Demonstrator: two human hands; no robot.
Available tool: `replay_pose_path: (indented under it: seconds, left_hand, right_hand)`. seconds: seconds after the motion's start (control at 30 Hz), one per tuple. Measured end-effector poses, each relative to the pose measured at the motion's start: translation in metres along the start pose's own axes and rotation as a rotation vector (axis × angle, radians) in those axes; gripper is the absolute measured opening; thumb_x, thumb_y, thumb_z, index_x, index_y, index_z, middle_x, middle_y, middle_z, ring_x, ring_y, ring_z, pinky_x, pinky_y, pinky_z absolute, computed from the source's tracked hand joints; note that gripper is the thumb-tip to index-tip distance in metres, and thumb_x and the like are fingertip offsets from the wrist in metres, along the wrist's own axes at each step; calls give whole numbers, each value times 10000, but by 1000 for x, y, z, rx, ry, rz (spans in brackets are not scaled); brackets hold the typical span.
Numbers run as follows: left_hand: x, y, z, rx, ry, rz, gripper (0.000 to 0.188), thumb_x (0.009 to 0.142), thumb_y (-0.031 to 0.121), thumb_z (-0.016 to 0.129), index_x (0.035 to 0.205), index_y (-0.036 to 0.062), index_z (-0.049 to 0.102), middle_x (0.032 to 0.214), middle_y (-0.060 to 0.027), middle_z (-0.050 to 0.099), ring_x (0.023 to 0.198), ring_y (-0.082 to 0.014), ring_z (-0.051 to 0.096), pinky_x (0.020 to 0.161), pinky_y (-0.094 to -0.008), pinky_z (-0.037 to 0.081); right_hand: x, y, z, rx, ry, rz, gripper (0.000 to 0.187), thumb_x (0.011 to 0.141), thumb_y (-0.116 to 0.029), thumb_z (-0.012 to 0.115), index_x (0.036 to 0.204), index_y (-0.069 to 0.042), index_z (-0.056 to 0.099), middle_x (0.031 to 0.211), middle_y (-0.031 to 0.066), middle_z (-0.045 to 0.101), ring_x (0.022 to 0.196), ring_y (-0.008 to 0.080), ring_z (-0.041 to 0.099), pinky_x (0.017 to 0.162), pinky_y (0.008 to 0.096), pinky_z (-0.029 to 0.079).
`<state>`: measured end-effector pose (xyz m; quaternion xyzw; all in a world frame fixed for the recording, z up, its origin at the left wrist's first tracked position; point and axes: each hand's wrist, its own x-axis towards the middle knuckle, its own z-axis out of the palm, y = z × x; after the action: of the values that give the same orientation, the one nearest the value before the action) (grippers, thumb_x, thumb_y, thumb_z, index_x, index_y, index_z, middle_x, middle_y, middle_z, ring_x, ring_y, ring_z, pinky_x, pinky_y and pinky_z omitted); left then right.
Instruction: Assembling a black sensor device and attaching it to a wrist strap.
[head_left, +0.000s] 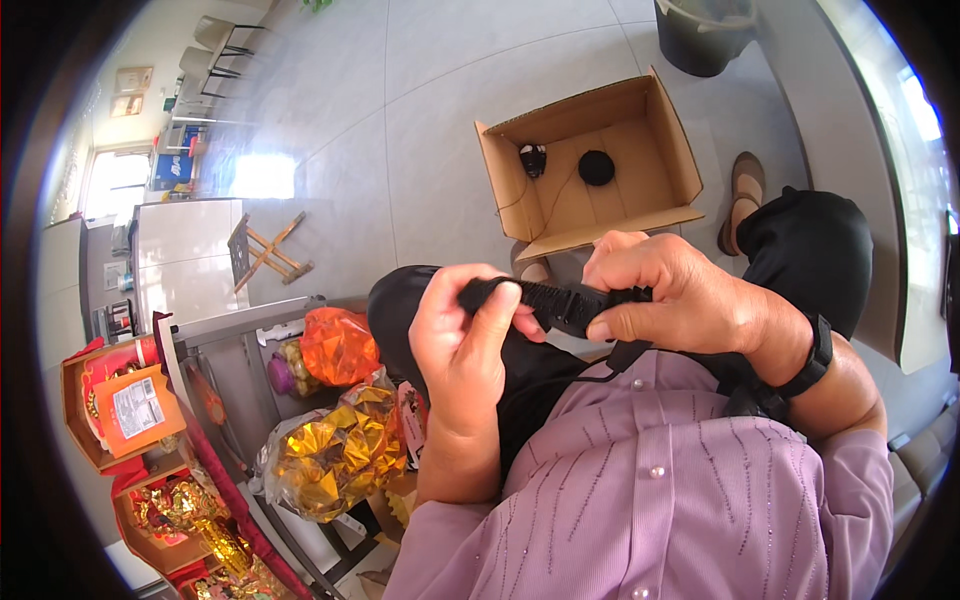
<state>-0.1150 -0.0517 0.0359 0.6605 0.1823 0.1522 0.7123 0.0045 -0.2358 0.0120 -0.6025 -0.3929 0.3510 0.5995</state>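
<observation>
Above my lap, a narrow black strip [548, 300] with a ribbed, knitted-looking surface stretches between my hands. My left hand [465, 325] pinches its left end between thumb and fingers. The other end is gripped by my right hand [665, 290], whose thumb presses on a smoother, darker part; its exact kind is unclear. Beyond my hands, an open cardboard box [640, 205] stands on the floor. Inside it lie a round black ball [596, 168], which looks like yarn, and a small black-and-white item [533, 160]. A thin dark thread runs across the box.
At my left, a grey rack [250, 335] holds an orange bag [340, 345], a clear bag of gold foil pieces [340, 450] and red-and-gold boxes [125, 405]. A folding wooden stool [268, 255] stands farther off. A dark bucket [703, 40] is beyond the box, near the right wall.
</observation>
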Motion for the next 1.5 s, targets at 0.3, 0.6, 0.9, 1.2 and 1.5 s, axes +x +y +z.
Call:
replay_pose_path:
  seconds: [0.3, 0.6, 0.9, 1.2, 1.5]
  left_hand:
    - [14, -28, -3, 316, -132, 236, 255, 921, 17, 645, 1166, -25, 586, 1105, -89, 625, 1002, -156, 608, 882, -296, 504]
    - [20, -17, 1, 955, -271, 763, 648, 691, -136, 630, 1323, -28, 541, 1340, -233, 541, 1153, -350, 599, 920, -372, 529]
    - [28, -19, -10, 826, -222, 822, 446, 749, -114, 488, 1170, -39, 615, 1161, -211, 655, 1034, -352, 667, 874, -380, 549]
    - [25, -20, -30, -262, 150, 17, 214, 956, 112, 576, 1140, 5, 588, 1097, -206, 651, 936, -358, 693, 663, -390, 613]
    - [13, -27, -32, -476, 120, -135, 177, 916, 31, 616, 1089, -5, 614, 1095, -228, 657, 963, -340, 677, 796, -407, 594]
  right_hand:
    - [7, -6, -6, 225, -59, 297, 181, 860, -112, 691, 988, 16, 681, 824, 32, 654, 783, 65, 570, 715, 259, 483]
    - [15, -5, -7, 326, -26, 401, 162, 873, -123, 686, 941, 22, 665, 822, 3, 666, 765, 52, 572, 719, 231, 486]
    - [22, -15, 6, 967, 161, 294, 240, 977, -211, 570, 1146, -43, 598, 1069, 32, 633, 1027, 120, 583, 908, 289, 468]
    - [15, 16, 25, 247, 39, 106, 551, 858, 131, 478, 1362, -91, 504, 1173, 80, 570, 1045, 120, 581, 938, 282, 478]
    - [13, 5, 25, 644, -240, 81, 447, 855, 163, 465, 1241, -9, 611, 1272, 74, 565, 1044, 168, 647, 921, 313, 514]
